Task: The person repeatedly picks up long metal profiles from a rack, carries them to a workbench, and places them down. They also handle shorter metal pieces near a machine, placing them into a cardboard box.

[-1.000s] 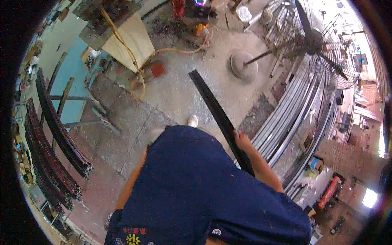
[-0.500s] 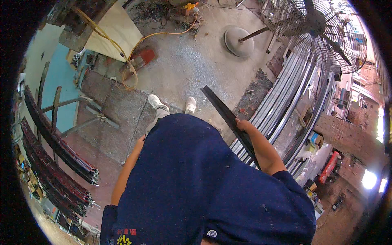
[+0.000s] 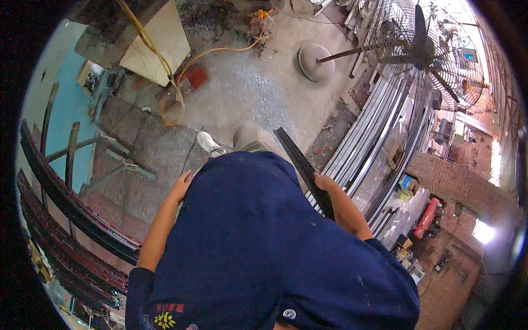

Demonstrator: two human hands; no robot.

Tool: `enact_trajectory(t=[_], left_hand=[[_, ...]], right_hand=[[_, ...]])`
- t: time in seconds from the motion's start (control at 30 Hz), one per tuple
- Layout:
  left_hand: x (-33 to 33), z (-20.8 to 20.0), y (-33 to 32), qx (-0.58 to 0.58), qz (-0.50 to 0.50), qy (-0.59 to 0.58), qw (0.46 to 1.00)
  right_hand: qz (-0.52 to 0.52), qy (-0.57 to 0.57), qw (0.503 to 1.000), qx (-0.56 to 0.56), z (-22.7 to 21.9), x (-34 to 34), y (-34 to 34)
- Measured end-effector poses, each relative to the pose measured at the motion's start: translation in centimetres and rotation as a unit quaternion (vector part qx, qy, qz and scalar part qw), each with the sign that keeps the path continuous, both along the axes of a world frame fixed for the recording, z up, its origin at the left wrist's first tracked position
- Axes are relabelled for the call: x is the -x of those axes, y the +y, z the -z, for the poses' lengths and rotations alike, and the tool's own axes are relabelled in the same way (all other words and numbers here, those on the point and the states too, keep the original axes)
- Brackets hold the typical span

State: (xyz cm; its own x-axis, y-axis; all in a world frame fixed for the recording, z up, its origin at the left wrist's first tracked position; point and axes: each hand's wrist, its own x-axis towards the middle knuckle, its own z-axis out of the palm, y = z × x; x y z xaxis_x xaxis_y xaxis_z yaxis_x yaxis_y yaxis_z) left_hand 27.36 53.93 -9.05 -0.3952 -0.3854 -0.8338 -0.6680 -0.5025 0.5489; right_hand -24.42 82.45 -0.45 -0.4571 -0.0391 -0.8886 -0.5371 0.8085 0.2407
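Held at my right side is a long dark metal profile. Its far end points forward over the floor, and its near end passes out of sight beside my body. My right hand is closed around it. On the other side my left hand hangs by my hip, holding nothing, with its fingers loosely stretched and a little apart. The edge of my navy shirt hides part of its inner side. Ahead of me one light shoe shows, and a raised knee covers the other foot.
Silvery metal profiles lie stacked to my right. Beyond them stands a large fan on a round base. Dark profiles rest on a rack at my left. A yellow hose crosses the floor ahead.
My knee has come up in a step. My left hand has swung forward and out from my hip. My right hand still grips the dark profile, and the surroundings have shifted slightly.
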Motion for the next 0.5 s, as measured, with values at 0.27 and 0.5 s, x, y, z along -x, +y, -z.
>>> enact_trajectory(t=[0.27,0.5], left_hand=[[6.6,-4.7,-7.5,0.030,0.038,-0.036,0.998],[15.9,-5.1,-16.3,0.134,0.007,0.014,0.991]], right_hand=[[0.155,0.006,0.988,0.009,4.7,2.0,3.8],[0.130,0.043,0.973,0.187,-7.7,3.3,-7.4]])
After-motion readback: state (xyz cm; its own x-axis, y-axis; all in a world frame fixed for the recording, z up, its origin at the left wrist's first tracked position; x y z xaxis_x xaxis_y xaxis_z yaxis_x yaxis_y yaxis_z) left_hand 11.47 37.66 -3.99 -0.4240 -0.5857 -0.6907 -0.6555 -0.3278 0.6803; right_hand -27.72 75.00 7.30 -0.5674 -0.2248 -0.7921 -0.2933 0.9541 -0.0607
